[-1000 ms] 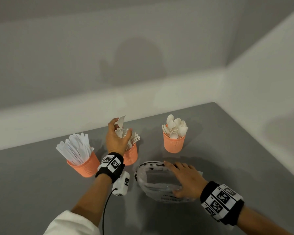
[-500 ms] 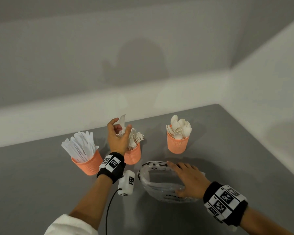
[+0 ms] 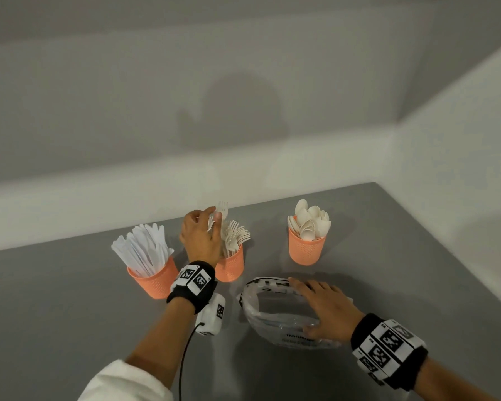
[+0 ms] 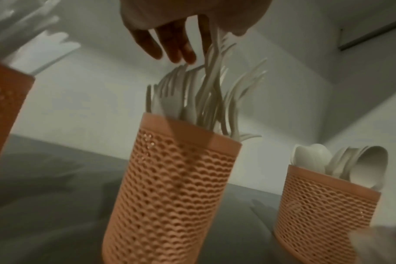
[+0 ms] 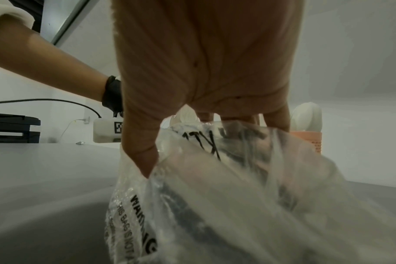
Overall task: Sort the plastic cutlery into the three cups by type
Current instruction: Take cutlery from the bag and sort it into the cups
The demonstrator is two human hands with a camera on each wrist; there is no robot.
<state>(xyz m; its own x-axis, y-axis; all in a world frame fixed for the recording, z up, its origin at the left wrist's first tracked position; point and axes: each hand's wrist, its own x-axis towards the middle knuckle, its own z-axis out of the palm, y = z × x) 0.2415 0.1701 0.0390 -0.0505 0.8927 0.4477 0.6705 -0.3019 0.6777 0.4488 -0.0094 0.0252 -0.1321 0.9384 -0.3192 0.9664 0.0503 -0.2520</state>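
A: The forks (image 3: pixel 222 211) are pinched in the left hand (image 3: pixel 200 238), right over the middle cup (image 3: pixel 230 266), tines up, handles pointing down into the forks already standing there. Finger and thumb close on them near the top; the other fingers (image 4: pixel 170 44) hang loose just above the tines in the cup.

B: So what worries you?

A: That cup is crowded. In the left wrist view the handles are threading between standing forks (image 4: pixel 206 92). If they catch on a tine instead of sliding through, I'd expect them to sit high and tip out over the rim onto the bench (image 3: pixel 70 314).

B: And the cup itself?

A: It looks light, a perforated plastic thing. Push down on a jammed handle and it could skid or topple toward the knife cup (image 3: pixel 154 277) just beside it. The spoon cup (image 3: pixel 307 250) stands well apart, so less risk there.

B: The other hand?

A: The right hand (image 3: pixel 327 311) lies spread, fingers straight, pressing on a clear plastic bag (image 3: pixel 272 311) on the bench near the cups. Whether any cutlery is left inside, I cannot tell; the film is crumpled and glary. A slippery bag under a flat palm may slide if she leans on it.
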